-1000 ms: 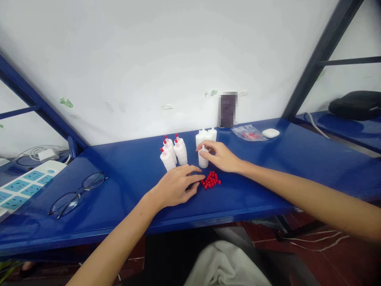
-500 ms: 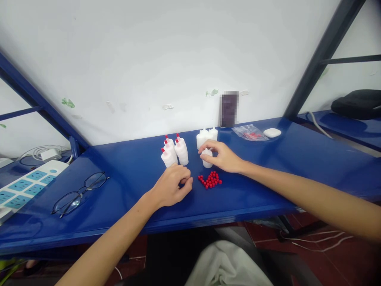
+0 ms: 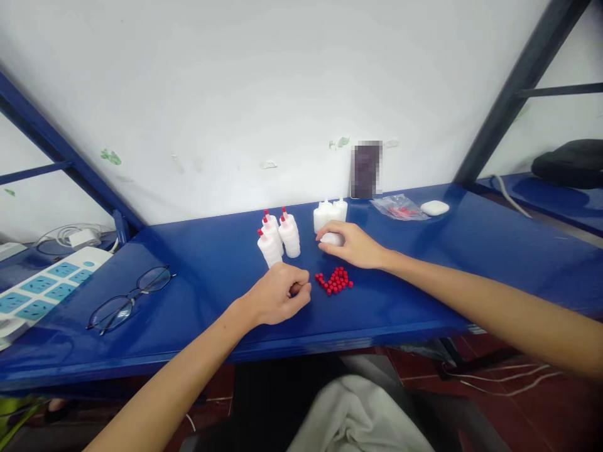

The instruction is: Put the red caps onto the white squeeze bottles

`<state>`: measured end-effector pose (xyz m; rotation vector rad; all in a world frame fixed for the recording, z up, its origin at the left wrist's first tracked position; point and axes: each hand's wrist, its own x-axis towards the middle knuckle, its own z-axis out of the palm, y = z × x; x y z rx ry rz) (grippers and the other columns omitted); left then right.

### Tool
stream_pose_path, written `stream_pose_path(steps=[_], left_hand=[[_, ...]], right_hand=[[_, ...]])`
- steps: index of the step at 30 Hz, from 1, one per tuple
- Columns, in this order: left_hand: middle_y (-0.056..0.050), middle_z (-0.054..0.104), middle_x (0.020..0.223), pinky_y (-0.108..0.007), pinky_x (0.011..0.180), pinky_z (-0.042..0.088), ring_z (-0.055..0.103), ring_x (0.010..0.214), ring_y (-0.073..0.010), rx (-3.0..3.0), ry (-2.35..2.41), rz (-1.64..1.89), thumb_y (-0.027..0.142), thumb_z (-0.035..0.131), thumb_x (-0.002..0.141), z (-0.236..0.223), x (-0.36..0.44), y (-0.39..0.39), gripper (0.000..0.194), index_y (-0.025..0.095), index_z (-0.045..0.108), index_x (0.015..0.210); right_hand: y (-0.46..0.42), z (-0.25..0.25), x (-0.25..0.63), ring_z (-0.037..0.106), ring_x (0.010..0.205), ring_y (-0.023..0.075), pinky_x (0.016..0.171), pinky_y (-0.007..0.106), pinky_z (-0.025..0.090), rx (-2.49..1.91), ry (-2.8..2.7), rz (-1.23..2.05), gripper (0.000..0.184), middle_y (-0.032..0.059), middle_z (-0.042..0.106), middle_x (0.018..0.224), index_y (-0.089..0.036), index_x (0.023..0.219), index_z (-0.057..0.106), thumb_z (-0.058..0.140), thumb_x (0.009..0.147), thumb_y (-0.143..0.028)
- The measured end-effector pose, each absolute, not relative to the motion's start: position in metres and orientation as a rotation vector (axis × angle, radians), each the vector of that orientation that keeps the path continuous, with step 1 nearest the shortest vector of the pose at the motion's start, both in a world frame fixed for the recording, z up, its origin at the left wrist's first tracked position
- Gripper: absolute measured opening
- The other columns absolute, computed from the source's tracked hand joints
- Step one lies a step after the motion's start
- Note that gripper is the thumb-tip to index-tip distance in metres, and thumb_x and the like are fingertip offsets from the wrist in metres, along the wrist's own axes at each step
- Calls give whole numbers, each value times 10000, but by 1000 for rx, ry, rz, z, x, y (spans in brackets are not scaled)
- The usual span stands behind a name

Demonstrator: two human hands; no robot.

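My right hand [image 3: 358, 245] grips a small white squeeze bottle [image 3: 332, 239] between thumb and fingers. The bottle lies tipped over in the grasp, and its nozzle is hidden. Close to the loose red caps [image 3: 338, 282], my left hand [image 3: 279, 292] is closed with curled fingers; whatever may be inside cannot be made out. Behind that hand stand several white bottles [image 3: 289, 240] with red caps on their tips. A second group of white bottles [image 3: 325, 218], without red caps, stands upright just beyond my right hand.
At the back, a phone-like dark panel [image 3: 366, 171] leans on the wall. A clear plastic bag [image 3: 400, 208] with red pieces and a white rounded object [image 3: 434, 208] lie to its right. Glasses [image 3: 132, 298] and a power strip [image 3: 51, 289] occupy the left of the blue table [image 3: 207, 251].
The bottle in my right hand has gone from upright to tipped over. My left hand has shifted slightly right, nearer the loose red caps. The view has shifted a little.
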<state>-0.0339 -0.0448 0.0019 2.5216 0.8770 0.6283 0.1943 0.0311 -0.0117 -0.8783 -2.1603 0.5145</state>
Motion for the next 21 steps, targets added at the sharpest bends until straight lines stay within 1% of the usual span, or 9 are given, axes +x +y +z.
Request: stream_pose_path(steps=[4,8,12,14,15,16,18,19,21], left_hand=[[35,348,559,-299,532,292,323,537,-124,2722,795,601,124,460,758,5,-33,-44,302,213,240,570],[6,438,574,-336,671,380,416,606,-151,2869,788,563,133,465,762,8,-31,-45,294,200,292,534],[30,435,519,-303,609,368,391,504,-119,2829,865,537,177,455,854,8,-30,-45,317,198,376,548],[30,499,577,-277,574,370,437,513,-118,2799,929,542,204,468,884,6,-31,-43,211,194,513,678],[22,549,644,-267,576,385,482,547,-123,2804,951,534,216,476,894,5,-31,-42,134,189,569,801],[6,597,734,-263,593,407,531,600,-132,2829,963,511,228,481,903,5,-31,-41,121,183,587,942],[-37,642,913,-277,638,444,599,708,-161,2935,983,424,262,482,922,4,-29,-38,246,171,547,1140],[-55,644,961,-289,638,448,614,733,-176,3000,1001,358,286,480,928,3,-27,-36,278,165,531,1174],[-67,643,949,-302,597,429,625,717,-200,3114,1038,203,342,479,936,4,-23,-33,297,159,533,1163]], right_hand=[[30,-11,194,644,967,228,901,373,462,-882,-2193,494,164,64,705,1034,-197,969,684,614,857,-295],[28,-11,193,637,921,216,867,359,459,-883,-2234,460,146,61,695,1005,-198,956,680,616,857,-283],[29,-10,193,633,916,213,862,352,453,-886,-2253,459,139,56,689,993,-196,946,676,617,858,-285],[28,-10,194,635,929,215,871,355,453,-873,-2237,515,146,53,694,1000,-195,954,677,617,856,-283],[28,-10,194,637,939,217,878,358,454,-865,-2225,551,149,51,698,1006,-194,960,676,616,856,-282],[28,-9,194,638,949,219,886,361,454,-860,-2213,582,151,51,701,1012,-194,965,675,614,857,-281],[27,-8,193,641,965,222,900,364,451,-858,-2200,615,149,51,707,1015,-193,966,674,608,862,-278],[27,-8,193,641,967,222,904,363,450,-859,-2199,616,146,50,708,1013,-193,962,674,606,863,-275],[26,-6,193,643,964,220,901,358,448,-862,-2196,605,138,49,711,1002,-192,953,677,603,863,-266]])
